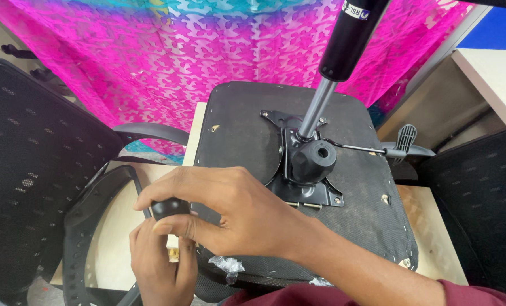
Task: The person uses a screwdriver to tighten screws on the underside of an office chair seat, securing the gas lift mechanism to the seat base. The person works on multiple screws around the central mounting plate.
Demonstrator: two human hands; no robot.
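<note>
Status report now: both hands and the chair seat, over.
Right hand grips black knob at seat edge. Left hand below, fingers touching knob. Upturned chair seat on table; armrest close beside hands.

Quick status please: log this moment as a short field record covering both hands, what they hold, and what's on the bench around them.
work piece: upturned chair seat, black underside facing up, on a wooden bench
fitted parts: metal mechanism plate with gas cylinder, lever to its right
right hand: over the seat's near left edge, fingers closed on a black knob
left hand: below the knob, touching it
beside seat: black armrest at left
backdrop: pink patterned cloth
</note>
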